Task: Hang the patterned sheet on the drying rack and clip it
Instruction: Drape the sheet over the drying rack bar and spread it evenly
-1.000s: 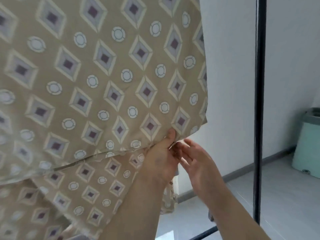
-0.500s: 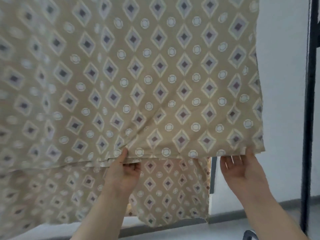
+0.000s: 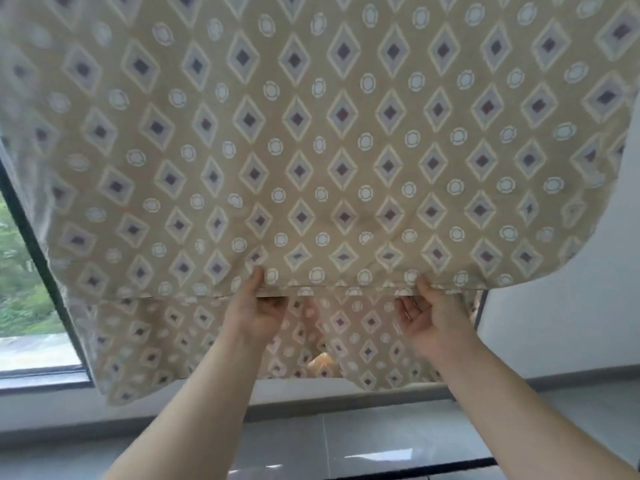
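Note:
The patterned sheet (image 3: pixel 346 140), beige with purple diamonds and pale circles, hangs in front of me and fills most of the view. A second layer of it hangs lower behind. My left hand (image 3: pixel 254 311) pinches the front layer's bottom hem with thumb in front and fingers curled behind. My right hand (image 3: pixel 424 317) pinches the same hem about a forearm's length to the right. The rack's top bar and any clips are hidden above the cloth.
A dark-framed window (image 3: pixel 31 237) with greenery outside is at the left. A white wall (image 3: pixel 561 323) stands at the right, a grey tiled floor (image 3: pixel 346 441) below. A dark bar (image 3: pixel 433 471) of the rack's base crosses the floor at the bottom.
My hands moved from together at the sheet's right corner to apart along the hem. The view swung left and the rack's upright post left the frame.

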Available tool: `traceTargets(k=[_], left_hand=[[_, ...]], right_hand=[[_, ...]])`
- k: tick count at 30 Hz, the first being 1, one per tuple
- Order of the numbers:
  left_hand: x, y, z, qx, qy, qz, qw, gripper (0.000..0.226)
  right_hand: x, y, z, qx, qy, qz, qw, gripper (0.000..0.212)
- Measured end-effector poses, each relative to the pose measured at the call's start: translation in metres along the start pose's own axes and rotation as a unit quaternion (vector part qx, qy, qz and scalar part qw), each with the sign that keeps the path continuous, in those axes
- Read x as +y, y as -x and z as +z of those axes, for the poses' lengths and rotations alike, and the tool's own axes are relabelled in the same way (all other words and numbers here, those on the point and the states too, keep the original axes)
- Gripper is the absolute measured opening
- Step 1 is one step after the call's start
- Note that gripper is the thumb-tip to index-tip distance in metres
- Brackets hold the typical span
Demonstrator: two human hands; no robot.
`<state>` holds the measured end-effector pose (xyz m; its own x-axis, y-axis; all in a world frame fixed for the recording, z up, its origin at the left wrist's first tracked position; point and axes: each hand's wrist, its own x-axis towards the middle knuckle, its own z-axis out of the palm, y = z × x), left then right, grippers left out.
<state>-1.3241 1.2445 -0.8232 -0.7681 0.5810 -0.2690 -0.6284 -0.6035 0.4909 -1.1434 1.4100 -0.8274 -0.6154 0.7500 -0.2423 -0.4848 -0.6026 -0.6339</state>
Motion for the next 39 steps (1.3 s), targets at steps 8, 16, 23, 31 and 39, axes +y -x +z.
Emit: traceTargets(k=[8,16,23,31,39], left_hand=[[0.041,-0.023,-0.052,0.02,-0.049,0.07,0.996,0.008],[0.036,-0.046,-0.078,-0.043,-0.079,0.107,0.99,0.014],[0.063,-0.068,-0.109,-0.02,-0.07,0.184,0.98,0.012],[0.044,-0.092,-0.144,-0.003,-0.066,0.175,0.982,0.041],[0.032,-0.109,-0.167,0.037,-0.115,0.147,0.982,0.009]], right_hand=[[0.055,-0.013,0.029,-0.011,-0.009,0.036,0.999,0.013],[0.055,-0.066,0.008,-0.032,0.0,-0.022,0.999,0.007],[0.07,-0.087,-0.003,-0.058,0.004,-0.048,0.997,0.01],[0.094,-0.119,-0.025,-0.032,0.022,-0.044,0.998,0.021],[0.105,-0.132,-0.045,-0.034,0.024,-0.022,0.999,0.009]])
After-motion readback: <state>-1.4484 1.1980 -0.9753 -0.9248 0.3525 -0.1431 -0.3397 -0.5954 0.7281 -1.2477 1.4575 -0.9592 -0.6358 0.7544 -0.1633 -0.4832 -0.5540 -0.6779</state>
